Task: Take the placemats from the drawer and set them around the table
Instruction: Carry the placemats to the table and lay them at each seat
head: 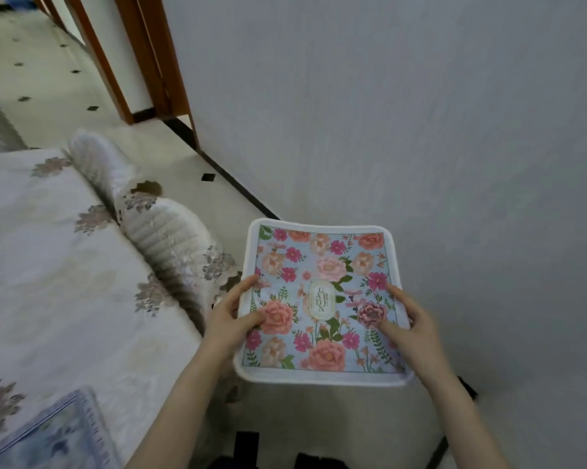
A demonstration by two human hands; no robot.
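Placemat point(322, 299), floral, held flat in mid-air beside the table point(65, 265), clear of it. Left hand point(231, 319) and right hand point(409, 328) pinch opposite edges, thumbs on top, likely keeping it level for laying. Another mat point(53, 434) lies on the table corner.

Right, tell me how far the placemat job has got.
Done: one bluish placemat already lies on the floral tablecloth at the near corner. In hand: a floral placemat with a white border, held off the table by the left hand and right hand at its side edges. Left: setting this one down. The drawer is out of view, so any remaining mats cannot be counted.
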